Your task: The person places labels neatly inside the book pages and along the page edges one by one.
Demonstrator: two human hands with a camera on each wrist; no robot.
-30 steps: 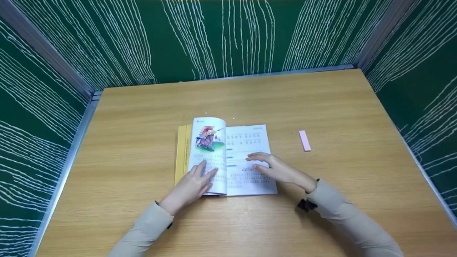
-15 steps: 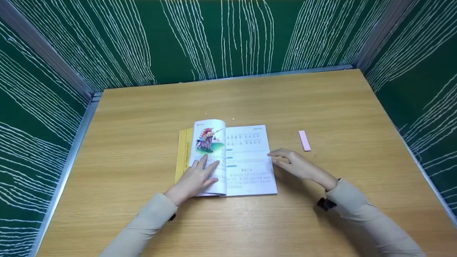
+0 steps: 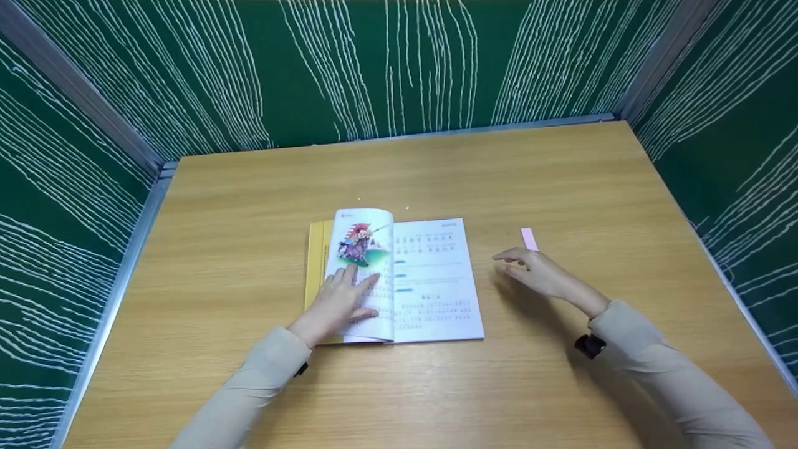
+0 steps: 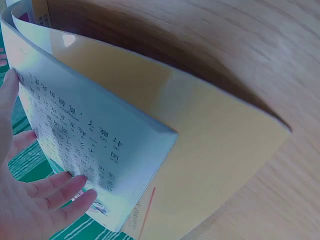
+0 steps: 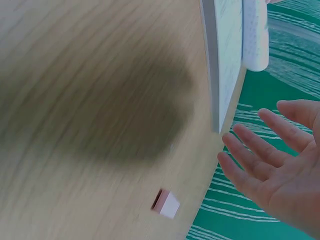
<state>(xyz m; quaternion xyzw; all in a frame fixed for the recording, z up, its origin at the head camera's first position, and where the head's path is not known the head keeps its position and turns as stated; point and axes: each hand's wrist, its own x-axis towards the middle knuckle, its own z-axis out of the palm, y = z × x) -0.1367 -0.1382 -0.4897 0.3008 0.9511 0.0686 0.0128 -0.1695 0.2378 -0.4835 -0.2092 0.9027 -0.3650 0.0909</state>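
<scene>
An open book [image 3: 433, 280] lies on the table, its left pages bowed up and its yellow cover [image 4: 225, 135] showing at the left. With fingers spread, my left hand [image 3: 336, 299] rests on the left page, below a picture of a rider. In the left wrist view those fingers [image 4: 60, 192] lie against the printed page. To the right of the book my right hand [image 3: 539, 274] hovers over the table, fingers loosely bent and holding nothing. A pink strip [image 3: 528, 239] lies just beyond that hand, which partly hides it; the right wrist view shows the strip's end [image 5: 167, 204].
The wooden table [image 3: 249, 193] reaches well past the book on all sides. Green walls [image 3: 312, 75] with white wavy lines stand at its back and sides. Small white specks lie behind the book.
My right hand has moved off the right page, rightward to the pink strip, and now covers part of it. My left hand has slid slightly up the left page.
</scene>
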